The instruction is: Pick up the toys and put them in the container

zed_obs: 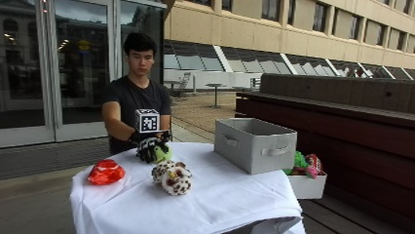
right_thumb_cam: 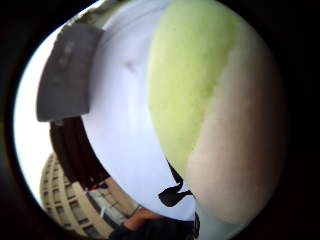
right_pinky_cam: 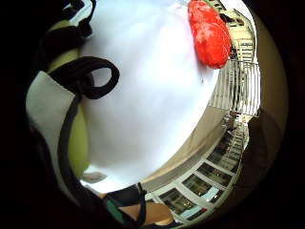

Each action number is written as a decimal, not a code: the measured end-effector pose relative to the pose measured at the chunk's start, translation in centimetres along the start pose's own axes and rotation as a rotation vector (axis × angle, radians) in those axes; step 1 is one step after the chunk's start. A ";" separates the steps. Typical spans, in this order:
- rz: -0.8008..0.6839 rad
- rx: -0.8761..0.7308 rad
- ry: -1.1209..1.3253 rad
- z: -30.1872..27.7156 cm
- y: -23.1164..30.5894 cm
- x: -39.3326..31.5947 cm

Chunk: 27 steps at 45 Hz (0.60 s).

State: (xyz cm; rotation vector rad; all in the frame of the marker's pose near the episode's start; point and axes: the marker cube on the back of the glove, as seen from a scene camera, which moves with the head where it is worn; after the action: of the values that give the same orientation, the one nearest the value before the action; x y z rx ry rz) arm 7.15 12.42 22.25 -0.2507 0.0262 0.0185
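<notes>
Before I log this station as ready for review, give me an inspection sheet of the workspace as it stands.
Surface: round table under a white cloth.
Job's things: yellow-green plush toy held above the cloth; red toy near the table's edge; spotted plush toy mid-table; grey fabric container, open-topped, looks empty as far as visible.
Clutter: small white bin beside the table, holding more colourful toys.
Grippers: gloved right hand grips the yellow-green toy, which fills the thumb side palm view; bare hand not clearly seen.
Cables: nothing seen.
Surroundings: outdoor terrace, glass doors behind the person, dark wooden bench to one side, a building beyond.
</notes>
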 end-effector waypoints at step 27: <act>0.073 0.290 -0.068 -21.3 -5.4 -5.2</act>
State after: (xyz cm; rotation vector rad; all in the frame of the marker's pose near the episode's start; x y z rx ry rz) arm 1.54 1.85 3.13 0.0412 -0.0297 0.0953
